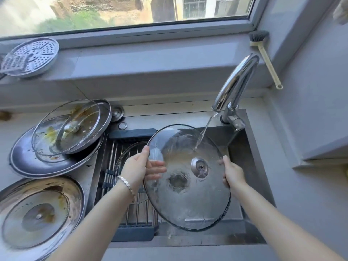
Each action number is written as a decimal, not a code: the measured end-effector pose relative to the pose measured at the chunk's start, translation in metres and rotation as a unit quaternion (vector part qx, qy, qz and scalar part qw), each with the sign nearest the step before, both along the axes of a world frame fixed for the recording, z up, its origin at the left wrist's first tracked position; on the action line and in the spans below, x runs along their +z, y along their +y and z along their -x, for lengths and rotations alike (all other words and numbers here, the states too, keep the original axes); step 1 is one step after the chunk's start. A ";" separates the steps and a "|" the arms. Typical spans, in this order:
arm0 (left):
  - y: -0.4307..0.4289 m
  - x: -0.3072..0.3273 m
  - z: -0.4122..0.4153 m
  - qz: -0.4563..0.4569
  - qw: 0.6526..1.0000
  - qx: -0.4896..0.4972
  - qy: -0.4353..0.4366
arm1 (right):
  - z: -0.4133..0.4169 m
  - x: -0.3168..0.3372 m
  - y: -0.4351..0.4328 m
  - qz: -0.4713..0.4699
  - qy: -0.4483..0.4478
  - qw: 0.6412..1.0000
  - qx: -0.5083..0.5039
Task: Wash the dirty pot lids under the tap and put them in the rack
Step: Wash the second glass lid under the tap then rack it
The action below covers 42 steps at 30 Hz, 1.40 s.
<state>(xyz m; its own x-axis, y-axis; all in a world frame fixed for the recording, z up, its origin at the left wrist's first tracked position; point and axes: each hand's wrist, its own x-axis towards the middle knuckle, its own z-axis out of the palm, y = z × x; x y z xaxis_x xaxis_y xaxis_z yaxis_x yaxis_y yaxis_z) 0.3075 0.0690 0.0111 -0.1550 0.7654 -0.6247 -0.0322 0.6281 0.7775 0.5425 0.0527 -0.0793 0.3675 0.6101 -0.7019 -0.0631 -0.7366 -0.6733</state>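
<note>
Kitchen sink [244, 159], tap [237, 81] running. Rinsing step: left hand [135, 166] and right hand [232, 174] each grip glass lid [188, 200] by its rim. Next, probably: drain it, carry leftward to rack [111, 157].

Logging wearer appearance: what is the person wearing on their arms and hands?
Both forearms are bare, no sleeves in view. The left hand and right hand are ungloved, with no rings visible. A silver-coloured bracelet of linked segments circles the left wrist; the right wrist is bare.

place: home kitchen | evidence: steel sink [243, 155], running tap [239, 78], dish brush [263, 53] on windowsill [150, 61], greasy pot lids [37, 213] | window [113, 12]: blurred, likely a yard outside
</note>
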 end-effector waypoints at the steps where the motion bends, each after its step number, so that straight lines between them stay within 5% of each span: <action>1: 0.002 0.003 0.001 0.003 1.000 -0.009 -0.001 | 0.006 -0.004 -0.001 0.030 0.016 0.999 -0.001; 6: 0.008 0.003 0.013 0.062 0.995 0.057 -0.045 | 0.016 0.010 0.020 0.079 0.010 0.996 0.034; 11: -0.012 -0.015 0.016 0.116 0.967 0.165 -0.154 | 0.001 0.048 0.060 -0.014 -0.035 0.995 0.091; 14: -0.020 -0.022 0.010 0.092 0.947 0.209 -0.228 | -0.004 0.071 0.071 -0.063 -0.040 0.980 0.183; 17: -0.020 -0.003 0.004 0.017 0.949 0.233 -0.210 | -0.008 0.070 0.066 -0.024 -0.038 0.963 0.264; 21: -0.021 0.033 -0.011 -0.061 0.981 0.159 -0.093 | -0.005 0.065 0.041 0.015 -0.238 0.881 0.407; 23: -0.022 0.045 -0.028 -0.061 0.989 0.124 -0.053 | 0.008 0.083 0.028 -0.022 -0.222 0.856 0.467; 27: -0.019 0.049 -0.063 0.007 0.992 0.098 -0.082 | 0.024 0.137 0.003 -0.065 -0.051 0.791 0.607; 29: -0.017 0.043 -0.076 0.026 0.992 0.086 -0.087 | 0.027 0.149 -0.013 -0.070 -0.093 0.744 0.658; 31: -0.015 0.036 -0.090 0.027 0.994 0.072 -0.078 | 0.029 0.144 -0.024 -0.113 -0.229 0.727 0.637; 33: -0.012 0.035 -0.103 0.020 0.996 0.044 -0.078 | 0.027 0.134 -0.031 -0.142 -0.334 0.733 0.576; 36: -0.009 0.043 -0.117 0.021 0.994 -0.031 -0.098 | 0.006 0.123 -0.027 -0.136 -0.364 0.762 0.518; 42: -0.027 -0.007 -0.091 0.110 0.985 -0.127 0.025 | -0.048 0.085 -0.009 -0.113 -0.215 0.933 0.266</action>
